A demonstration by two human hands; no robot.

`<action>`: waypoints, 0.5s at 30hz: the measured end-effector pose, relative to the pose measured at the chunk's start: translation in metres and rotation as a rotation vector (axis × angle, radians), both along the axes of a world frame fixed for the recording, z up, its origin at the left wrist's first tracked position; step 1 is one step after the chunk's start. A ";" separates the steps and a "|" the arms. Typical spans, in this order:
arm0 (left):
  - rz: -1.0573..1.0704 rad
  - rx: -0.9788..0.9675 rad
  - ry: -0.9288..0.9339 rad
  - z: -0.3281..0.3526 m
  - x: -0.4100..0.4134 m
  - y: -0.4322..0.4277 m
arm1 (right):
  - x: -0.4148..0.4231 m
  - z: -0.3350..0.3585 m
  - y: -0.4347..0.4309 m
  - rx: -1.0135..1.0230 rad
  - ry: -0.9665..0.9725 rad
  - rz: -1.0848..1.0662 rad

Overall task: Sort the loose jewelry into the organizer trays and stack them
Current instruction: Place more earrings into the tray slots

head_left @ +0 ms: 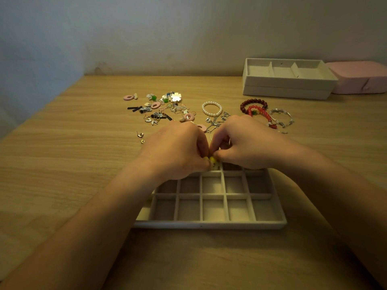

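Centre frame: my left hand (pixel 178 149) and right hand (pixel 247 143), fingers curled, both pinch one small yellow piece (pixel 212 159) where they meet. Piece sits over the tray's (pixel 209 225) far row, straight below. Both hands equally near. Earrings (pixel 159 109) remain upper centre.

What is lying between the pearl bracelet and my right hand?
A small tangle of silver chains lies between the pearl bracelet and the right hand, in the head view.
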State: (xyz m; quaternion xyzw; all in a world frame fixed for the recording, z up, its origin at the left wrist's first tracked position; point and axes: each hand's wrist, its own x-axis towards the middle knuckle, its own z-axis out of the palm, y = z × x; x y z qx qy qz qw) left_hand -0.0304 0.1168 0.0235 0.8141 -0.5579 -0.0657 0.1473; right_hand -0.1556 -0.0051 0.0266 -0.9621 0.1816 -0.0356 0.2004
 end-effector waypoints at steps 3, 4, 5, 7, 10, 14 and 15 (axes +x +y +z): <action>0.007 0.003 -0.066 0.000 -0.001 0.000 | 0.000 0.001 0.000 0.028 -0.012 -0.006; 0.004 0.003 -0.074 0.000 0.000 0.000 | -0.001 0.002 0.000 0.035 -0.015 -0.006; -0.001 0.007 -0.067 0.000 0.001 0.001 | -0.001 0.002 0.000 0.040 -0.018 -0.007; -0.012 0.020 -0.004 0.002 0.005 0.003 | -0.002 0.002 -0.002 0.044 -0.029 -0.014; -0.013 -0.017 0.092 0.007 0.016 0.008 | -0.002 0.003 -0.003 0.063 -0.036 -0.024; -0.057 -0.058 0.166 0.005 0.021 0.008 | -0.001 0.002 -0.002 0.064 -0.039 -0.012; -0.069 -0.045 0.170 0.002 0.021 0.006 | -0.001 0.002 -0.002 0.062 -0.039 -0.008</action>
